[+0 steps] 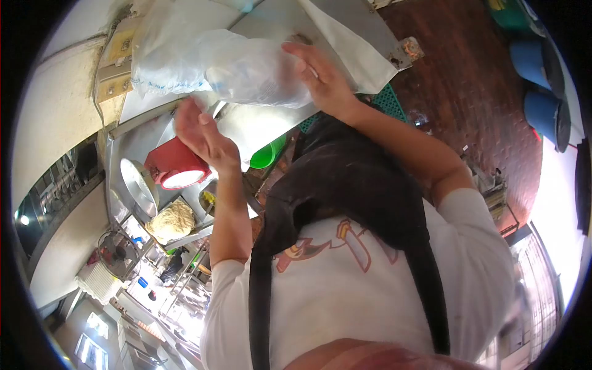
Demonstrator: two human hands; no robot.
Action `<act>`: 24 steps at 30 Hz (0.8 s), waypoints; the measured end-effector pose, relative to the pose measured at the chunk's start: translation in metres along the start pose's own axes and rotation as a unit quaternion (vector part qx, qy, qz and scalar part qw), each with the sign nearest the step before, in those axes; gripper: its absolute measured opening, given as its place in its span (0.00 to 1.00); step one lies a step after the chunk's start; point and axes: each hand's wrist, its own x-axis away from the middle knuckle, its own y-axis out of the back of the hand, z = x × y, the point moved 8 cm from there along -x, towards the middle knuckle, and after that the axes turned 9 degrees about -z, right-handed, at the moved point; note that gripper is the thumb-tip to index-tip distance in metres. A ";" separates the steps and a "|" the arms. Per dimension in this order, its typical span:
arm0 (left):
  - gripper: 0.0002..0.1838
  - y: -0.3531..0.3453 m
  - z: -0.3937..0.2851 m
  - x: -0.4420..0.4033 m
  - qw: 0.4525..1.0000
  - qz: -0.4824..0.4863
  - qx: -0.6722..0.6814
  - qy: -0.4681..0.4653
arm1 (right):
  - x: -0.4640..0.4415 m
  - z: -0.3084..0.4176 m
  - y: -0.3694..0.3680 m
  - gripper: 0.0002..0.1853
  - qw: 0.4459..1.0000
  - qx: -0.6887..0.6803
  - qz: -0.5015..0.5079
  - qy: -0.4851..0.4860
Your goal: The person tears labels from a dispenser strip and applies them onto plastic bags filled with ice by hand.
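A clear, crumpled plastic bag (259,71) with blue print near its left end lies on the metal worktop (262,20) in front of me. My left hand (206,135) is raised just below the bag's left part. Its fingers are stretched out and a little blurred, and nothing is in it. At the bag's right end is my right hand (324,80), fingers extended and slightly bent. It holds nothing I can see; whether its fingertips touch the plastic I cannot tell.
Left of me stand a red container (177,163), a round metal pan (139,187) and a pale doughy mass (171,221). A green basin (268,153) sits low beside the counter. Blue bins (546,117) line the right side of the brown floor (459,80). A fan (119,254) stands farther off.
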 end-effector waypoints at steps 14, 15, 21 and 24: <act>0.23 -0.070 -0.019 -0.040 0.987 0.057 -0.150 0.013 | -0.023 -0.048 -0.049 0.22 0.984 -0.093 -0.003 -0.149; 0.23 -0.067 -0.016 -0.040 0.983 0.063 -0.166 0.047 | -0.024 -0.061 -0.052 0.21 0.979 -0.077 0.019 -0.189; 0.24 -0.068 -0.031 -0.047 0.964 0.115 -0.238 0.008 | -0.033 0.002 -0.023 0.34 0.996 -0.069 0.011 -0.057; 0.22 -0.066 -0.025 -0.048 0.964 0.108 -0.244 0.014 | -0.017 0.040 -0.035 0.48 0.994 -0.023 0.088 0.057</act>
